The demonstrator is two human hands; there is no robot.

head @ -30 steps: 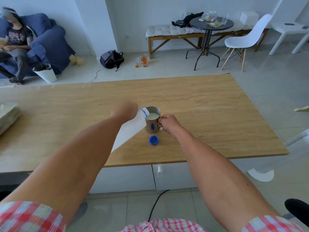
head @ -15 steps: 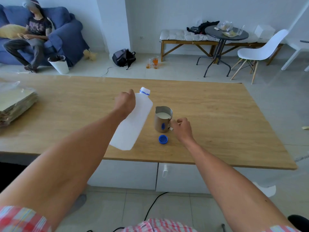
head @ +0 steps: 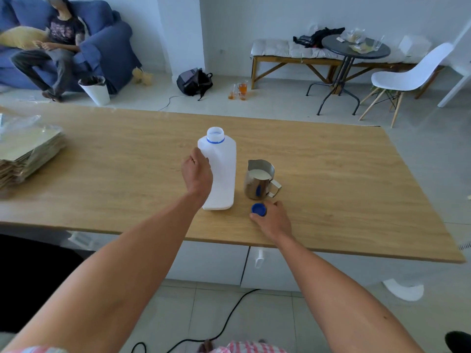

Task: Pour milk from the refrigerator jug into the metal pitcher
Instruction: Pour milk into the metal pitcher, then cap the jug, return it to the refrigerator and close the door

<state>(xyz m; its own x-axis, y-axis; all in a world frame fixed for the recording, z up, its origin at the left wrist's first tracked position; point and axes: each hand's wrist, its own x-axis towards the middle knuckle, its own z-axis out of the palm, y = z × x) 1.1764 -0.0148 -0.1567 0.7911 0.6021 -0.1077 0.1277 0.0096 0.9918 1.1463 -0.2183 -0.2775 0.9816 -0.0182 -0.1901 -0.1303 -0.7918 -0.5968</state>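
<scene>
Fingers of the left hand (head: 197, 175) wrap the side of the white jug (head: 219, 171), which stands upright on the wooden counter (head: 331, 174) with its mouth uncovered. Right hand (head: 272, 219) grips the blue cap (head: 259, 209) at the counter top, just in front of the metal pitcher (head: 260, 183), which holds milk and stands just right of the jug. Stacked flat packets (head: 28, 154) lie at the far left edge; the right half of the counter is bare wood. Beyond are a tiled floor, a blue sofa (head: 107, 47) and a white chair (head: 410, 75). Half a second ago the jug was tilted off the surface and the cap lay untouched.
</scene>
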